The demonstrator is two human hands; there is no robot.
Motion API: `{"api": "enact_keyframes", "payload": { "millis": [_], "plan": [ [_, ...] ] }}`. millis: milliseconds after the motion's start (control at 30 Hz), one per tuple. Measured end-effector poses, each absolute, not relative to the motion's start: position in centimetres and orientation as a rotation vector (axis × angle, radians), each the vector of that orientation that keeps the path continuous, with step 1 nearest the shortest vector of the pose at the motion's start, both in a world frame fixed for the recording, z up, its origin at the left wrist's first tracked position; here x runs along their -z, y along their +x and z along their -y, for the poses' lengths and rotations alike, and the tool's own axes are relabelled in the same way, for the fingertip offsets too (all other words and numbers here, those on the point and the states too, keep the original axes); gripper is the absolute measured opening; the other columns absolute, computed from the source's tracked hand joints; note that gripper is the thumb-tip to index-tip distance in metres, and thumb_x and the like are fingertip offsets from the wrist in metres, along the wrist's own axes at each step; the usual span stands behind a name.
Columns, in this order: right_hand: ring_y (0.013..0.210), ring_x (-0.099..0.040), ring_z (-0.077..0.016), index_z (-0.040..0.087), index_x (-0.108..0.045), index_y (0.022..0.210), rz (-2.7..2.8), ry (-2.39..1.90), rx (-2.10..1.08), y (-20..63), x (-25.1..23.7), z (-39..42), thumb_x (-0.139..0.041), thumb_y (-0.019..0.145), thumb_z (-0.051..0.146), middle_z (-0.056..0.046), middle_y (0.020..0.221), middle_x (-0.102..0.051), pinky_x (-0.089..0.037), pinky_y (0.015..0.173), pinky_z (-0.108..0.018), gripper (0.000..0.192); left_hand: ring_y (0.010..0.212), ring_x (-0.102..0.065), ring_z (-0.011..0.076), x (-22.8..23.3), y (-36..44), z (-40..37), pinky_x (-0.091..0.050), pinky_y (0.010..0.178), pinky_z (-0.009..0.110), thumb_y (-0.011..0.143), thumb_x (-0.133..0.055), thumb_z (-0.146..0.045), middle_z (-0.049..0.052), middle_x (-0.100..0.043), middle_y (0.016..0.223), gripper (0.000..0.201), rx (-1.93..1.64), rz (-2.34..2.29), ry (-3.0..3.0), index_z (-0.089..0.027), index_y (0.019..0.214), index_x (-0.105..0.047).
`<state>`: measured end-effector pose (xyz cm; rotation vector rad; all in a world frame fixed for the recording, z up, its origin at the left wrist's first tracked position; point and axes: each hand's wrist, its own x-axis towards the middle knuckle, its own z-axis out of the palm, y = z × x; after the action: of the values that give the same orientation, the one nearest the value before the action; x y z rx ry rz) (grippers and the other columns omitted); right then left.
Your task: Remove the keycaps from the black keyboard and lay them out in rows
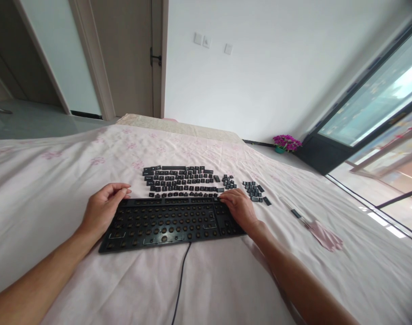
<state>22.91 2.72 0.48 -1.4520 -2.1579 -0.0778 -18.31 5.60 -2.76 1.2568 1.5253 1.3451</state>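
Note:
A black keyboard (165, 225) with its keycaps off lies on the bedsheet, bare switch posts showing and its cable trailing towards me. At its far left corner is my left hand (106, 203), thumb and fingers pinched together; whatever they hold is hidden. My right hand (239, 207) reaches over the keyboard's right end. Its fingers are bent together at the far edge, close to the nearest row of keycaps, and what is between them does not show. Loose black keycaps (182, 182) lie in rows just beyond the keyboard, with a smaller cluster of keycaps (253, 189) to the right.
A brush-like tool with a black band (295, 213) lies on the sheet at right, beside a pink cloth or glove (324, 235). The pale floral bedsheet (73, 167) has folds. Past the bed are a white wall, a door (124, 54) and magenta flowers (287, 142).

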Motion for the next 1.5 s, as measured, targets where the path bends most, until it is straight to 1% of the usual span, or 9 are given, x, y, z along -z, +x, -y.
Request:
{"api": "enact_keyframes", "payload": {
  "millis": [200,567,867,1133,1267,1500],
  "plan": [
    [0.095,-0.060,-0.0215,0.024,-0.074,0.095,2.212,-1.436,0.164,22.5,-0.9,-2.4,-0.055,0.094,0.022,-0.003,0.098,-0.073,-0.049,0.085,-0.035,0.019,0.081,-0.068,0.0171,2.7,-18.2,-5.7,-0.051,0.068,0.022,0.078,-0.065,-0.043,0.000,-0.072,0.087,0.029,-1.346,-1.521,1.257,-0.024,0.100,-0.069],
    [0.094,-0.061,-0.0201,0.024,-0.074,0.094,2.157,-1.410,0.086,22.8,-0.2,-2.6,-0.057,0.093,0.024,-0.003,0.098,-0.073,-0.050,0.087,-0.034,0.017,0.081,-0.068,0.0162,2.5,-18.2,-5.5,-0.051,0.067,0.021,0.079,-0.065,-0.043,0.000,-0.072,0.088,0.029,-1.334,-1.526,1.247,-0.024,0.100,-0.069],
    [0.095,-0.062,-0.0211,0.025,-0.075,0.094,2.167,-1.441,0.010,23.0,-0.3,-3.1,-0.056,0.092,0.024,-0.004,0.097,-0.073,-0.049,0.088,-0.036,0.019,0.081,-0.069,0.0182,2.5,-18.1,-5.5,-0.053,0.067,0.023,0.078,-0.065,-0.042,0.001,-0.073,0.089,0.030,-1.343,-1.537,1.286,-0.022,0.100,-0.069],
    [0.093,-0.065,-0.0195,0.026,-0.075,0.088,2.061,-1.462,-0.086,23.8,0.3,-3.8,-0.061,0.088,0.022,0.000,0.093,-0.074,-0.047,0.090,-0.035,0.014,0.080,-0.068,0.0175,2.8,-18.3,-5.6,-0.052,0.067,0.023,0.078,-0.065,-0.044,0.000,-0.072,0.089,0.031,-1.344,-1.512,1.280,-0.024,0.101,-0.069],
    [0.093,-0.064,-0.0202,0.025,-0.075,0.090,2.092,-1.454,-0.032,23.4,0.1,-3.4,-0.059,0.090,0.022,-0.001,0.095,-0.074,-0.048,0.089,-0.035,0.016,0.079,-0.067,0.0168,2.7,-18.3,-5.6,-0.051,0.066,0.022,0.078,-0.066,-0.044,0.000,-0.072,0.089,0.030,-1.335,-1.523,1.266,-0.024,0.100,-0.069],
    [0.097,-0.060,-0.0214,0.026,-0.074,0.097,2.216,-1.434,0.099,22.6,-0.8,-2.3,-0.052,0.094,0.022,-0.004,0.101,-0.072,-0.050,0.086,-0.035,0.023,0.079,-0.068,0.0174,2.7,-18.3,-5.6,-0.051,0.066,0.023,0.077,-0.065,-0.044,0.000,-0.072,0.088,0.030,-1.339,-1.525,1.276,-0.024,0.100,-0.069]
  ]
}}
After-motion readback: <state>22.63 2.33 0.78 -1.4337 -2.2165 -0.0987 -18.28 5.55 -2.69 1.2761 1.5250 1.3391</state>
